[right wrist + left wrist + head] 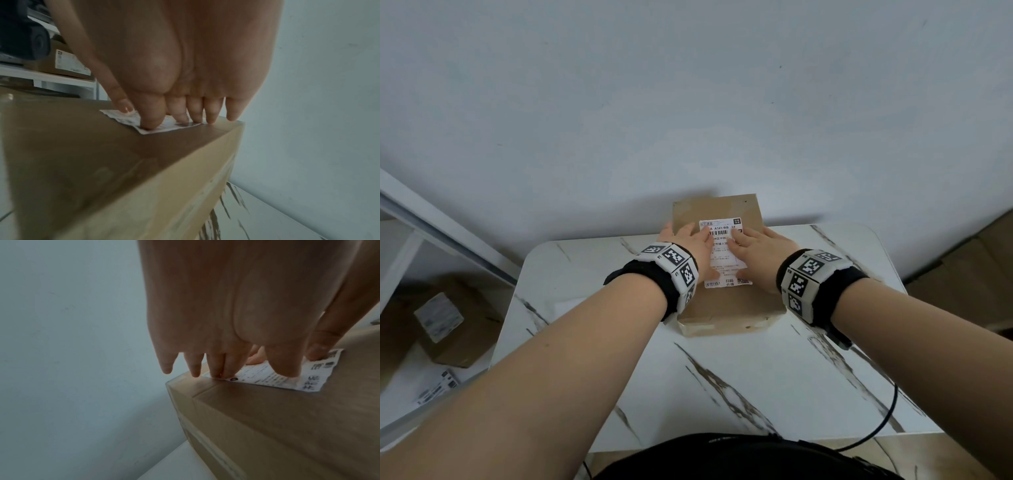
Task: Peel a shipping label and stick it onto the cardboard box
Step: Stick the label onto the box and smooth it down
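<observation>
A brown cardboard box [726, 308] lies on the marble table against the wall. A white shipping label [722, 255] lies flat on its top face. My left hand [690, 245] lies flat with straight fingers on the label's left side; in the left wrist view its fingertips [220, 373] press the label [287, 379] near the box corner [185, 386]. My right hand [758, 253] lies flat on the label's right side; in the right wrist view its thumb and fingertips [152, 123] press the label [164, 126] onto the box [102, 154].
The white marble table [756, 377] has rounded corners and stands against a pale wall. A shelf at the left holds another labelled cardboard box [448, 325] and loose labels [438, 387]. A black cable [887, 421] hangs off the table's right front.
</observation>
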